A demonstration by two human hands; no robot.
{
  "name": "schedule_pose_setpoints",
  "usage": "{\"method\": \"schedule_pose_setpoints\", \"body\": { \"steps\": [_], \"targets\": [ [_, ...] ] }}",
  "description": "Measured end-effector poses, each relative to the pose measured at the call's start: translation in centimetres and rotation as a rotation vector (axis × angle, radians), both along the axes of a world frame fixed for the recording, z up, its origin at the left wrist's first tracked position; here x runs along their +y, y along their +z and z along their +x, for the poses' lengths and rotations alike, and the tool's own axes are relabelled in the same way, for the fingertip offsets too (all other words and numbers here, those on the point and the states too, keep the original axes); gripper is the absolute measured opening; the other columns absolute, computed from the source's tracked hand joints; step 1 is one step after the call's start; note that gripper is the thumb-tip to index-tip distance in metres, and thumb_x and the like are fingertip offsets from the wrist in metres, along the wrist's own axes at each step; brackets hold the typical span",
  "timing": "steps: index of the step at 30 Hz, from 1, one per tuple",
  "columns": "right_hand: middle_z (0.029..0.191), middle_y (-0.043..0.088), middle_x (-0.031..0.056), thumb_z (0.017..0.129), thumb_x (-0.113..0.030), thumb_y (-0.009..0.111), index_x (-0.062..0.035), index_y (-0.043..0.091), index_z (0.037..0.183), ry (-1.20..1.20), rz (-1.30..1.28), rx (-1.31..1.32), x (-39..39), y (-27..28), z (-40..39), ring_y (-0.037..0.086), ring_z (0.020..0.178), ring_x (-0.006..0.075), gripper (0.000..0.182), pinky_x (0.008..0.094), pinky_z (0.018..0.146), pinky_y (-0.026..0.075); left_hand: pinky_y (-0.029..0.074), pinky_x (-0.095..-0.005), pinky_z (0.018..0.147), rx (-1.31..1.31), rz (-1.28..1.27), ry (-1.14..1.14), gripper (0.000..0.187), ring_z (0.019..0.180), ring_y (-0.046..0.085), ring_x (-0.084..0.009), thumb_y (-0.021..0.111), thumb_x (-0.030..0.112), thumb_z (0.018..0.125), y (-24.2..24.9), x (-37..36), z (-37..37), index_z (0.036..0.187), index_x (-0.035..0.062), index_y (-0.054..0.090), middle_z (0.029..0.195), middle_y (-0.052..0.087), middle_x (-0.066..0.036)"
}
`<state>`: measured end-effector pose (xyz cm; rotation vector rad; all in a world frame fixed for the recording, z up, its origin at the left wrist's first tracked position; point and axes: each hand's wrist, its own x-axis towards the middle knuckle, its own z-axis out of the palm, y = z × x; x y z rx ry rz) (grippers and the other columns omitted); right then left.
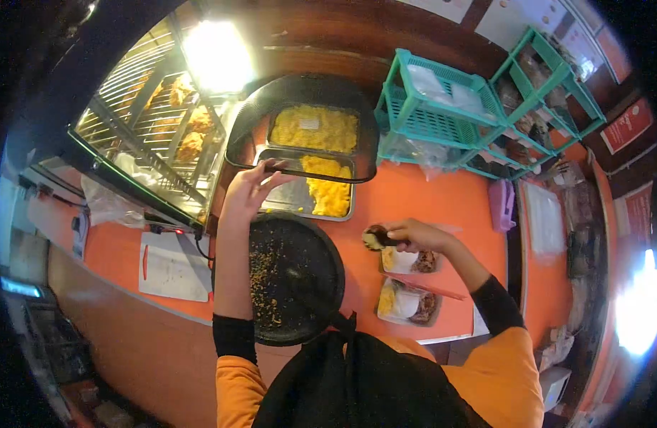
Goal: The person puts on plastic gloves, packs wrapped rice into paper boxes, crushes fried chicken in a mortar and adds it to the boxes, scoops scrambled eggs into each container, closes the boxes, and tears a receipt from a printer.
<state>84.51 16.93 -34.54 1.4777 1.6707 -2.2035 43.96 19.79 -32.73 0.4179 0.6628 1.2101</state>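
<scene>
My left hand (255, 189) grips the near rim of a dark mesh food cover (364, 121), its fingers curled at the edge. The cover is tilted up over two metal trays; yellow food shows in the rear tray (314, 128) and in the right part of the front tray (282, 196). My right hand (415, 235) is closed around a dark-handled serving spoon (398, 234). Its round head lies above the left edge of a clear food box (422, 262) with white, yellow and brown food. A second such box (407, 303) lies nearer to me, its lid open.
A large black round pan (307, 278) with crumbs stands at the left. Beyond it are a lit glass cabinet (150, 128) with fried pieces and a white board (173, 267). Green plastic racks (442, 121) stand at the back right, near a purple holder (501, 205).
</scene>
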Motion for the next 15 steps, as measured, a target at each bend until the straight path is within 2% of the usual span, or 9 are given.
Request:
{"method": "schedule_pose_setpoints", "body": {
  "steps": [1, 2, 3, 4, 7, 9, 11, 13, 15],
  "targets": [
    [0.065, 0.055, 0.0025, 0.093, -0.033, 0.053, -0.0101, 0.056, 0.103, -0.007, 0.006, -0.003, -1.1, -0.3, 1.3, 0.046, 0.047, 0.0116, 0.025, 0.0273, 0.041, 0.034, 0.058, -0.0277, 0.081, 0.030, 0.008, 0.025, 0.032, 0.105, 0.063, -0.0404, 0.051, 0.016, 0.099, 0.5, -0.2, 0.3, 0.114, -0.0124, 0.052, 0.115, 0.060, -0.026],
    [0.069, 0.058, 0.0105, 0.093, -0.031, 0.053, -0.0080, 0.053, 0.110, 0.047, 0.321, -0.158, -2.3, -0.8, 2.5, 0.054, 0.055, 0.0225, 0.028, 0.0354, 0.049, 0.040, 0.061, -0.0188, 0.071, 0.061, 0.012, 0.051, 0.033, 0.108, 0.061, -0.0401, 0.050, 0.015, 0.099, 0.7, -0.4, 0.5, 0.117, -0.0120, 0.050, 0.121, 0.056, -0.028],
    [0.072, 0.061, 0.0185, 0.092, -0.028, 0.053, -0.0060, 0.049, 0.116, 0.100, 0.633, -0.317, -3.6, -1.3, 3.3, 0.062, 0.064, 0.0335, 0.033, 0.0435, 0.057, 0.047, 0.062, -0.0218, 0.072, 0.026, -0.015, 0.053, 0.031, 0.112, 0.057, -0.0455, 0.049, 0.014, 0.099, -0.4, 0.4, 0.0, 0.117, -0.0115, 0.050, 0.122, 0.056, -0.025],
    [0.072, 0.061, 0.0185, 0.092, -0.028, 0.053, -0.0060, 0.049, 0.116, 0.090, 0.632, -0.321, -4.5, -2.7, 3.7, 0.062, 0.064, 0.0335, 0.033, 0.0435, 0.057, 0.047, 0.062, -0.0224, 0.075, 0.092, -0.011, 0.072, 0.031, 0.114, 0.056, -0.0459, 0.048, 0.014, 0.099, 0.0, 0.2, 0.1, 0.118, -0.0120, 0.049, 0.124, 0.055, -0.022],
    [0.089, 0.060, 0.0362, 0.090, -0.019, 0.050, -0.0042, 0.035, 0.128, 0.117, 0.703, -0.487, -6.5, -6.7, 3.9, 0.061, 0.087, 0.0502, 0.043, 0.0563, 0.075, 0.045, 0.061, -0.0211, 0.077, 0.097, -0.012, 0.061, 0.032, 0.113, 0.056, -0.0458, 0.049, 0.014, 0.099, -0.3, 0.3, 0.1, 0.118, -0.0115, 0.049, 0.125, 0.055, -0.022],
    [0.090, 0.060, 0.0365, 0.090, -0.018, 0.049, -0.0037, 0.034, 0.129, 0.082, 0.794, -0.436, -7.0, -7.4, 4.2, 0.061, 0.087, 0.0507, 0.044, 0.0565, 0.075, 0.045, 0.057, -0.0341, 0.090, 0.055, 0.003, 0.046, 0.026, 0.106, 0.062, -0.0442, 0.052, 0.012, 0.097, -0.3, 0.2, -0.1, 0.109, -0.0099, 0.055, 0.117, 0.060, -0.027],
    [0.091, 0.059, 0.0368, 0.091, -0.018, 0.048, -0.0032, 0.032, 0.130, 0.058, 0.884, -0.377, -6.9, -6.9, 4.0, 0.061, 0.086, 0.0512, 0.045, 0.0567, 0.075, 0.045, 0.058, -0.0348, 0.089, 0.059, 0.015, 0.052, 0.026, 0.104, 0.062, -0.0434, 0.053, 0.013, 0.096, 0.1, -0.1, 0.2, 0.109, -0.0102, 0.055, 0.116, 0.060, -0.026],
    [0.093, 0.059, 0.0370, 0.092, -0.016, 0.044, -0.0024, 0.034, 0.130, 0.069, 0.742, -0.335, -7.5, 0.5, 0.5, 0.061, 0.087, 0.0514, 0.043, 0.0578, 0.074, 0.044, 0.058, -0.0369, 0.089, 0.108, 0.073, 0.053, 0.027, 0.100, 0.064, -0.0414, 0.054, 0.013, 0.096, -0.3, -0.1, 0.0, 0.108, -0.0111, 0.054, 0.112, 0.062, -0.025],
    [0.095, 0.059, 0.0370, 0.091, -0.015, 0.043, -0.0015, 0.035, 0.130, 0.082, 0.672, -0.278, -6.3, 1.6, -3.2, 0.061, 0.088, 0.0512, 0.042, 0.0580, 0.074, 0.045, 0.058, -0.0399, 0.089, 0.201, 0.161, 0.068, 0.028, 0.094, 0.066, -0.0389, 0.054, 0.014, 0.096, -1.7, 0.3, -0.2, 0.107, -0.0123, 0.054, 0.108, 0.062, -0.024]
  ]
}}
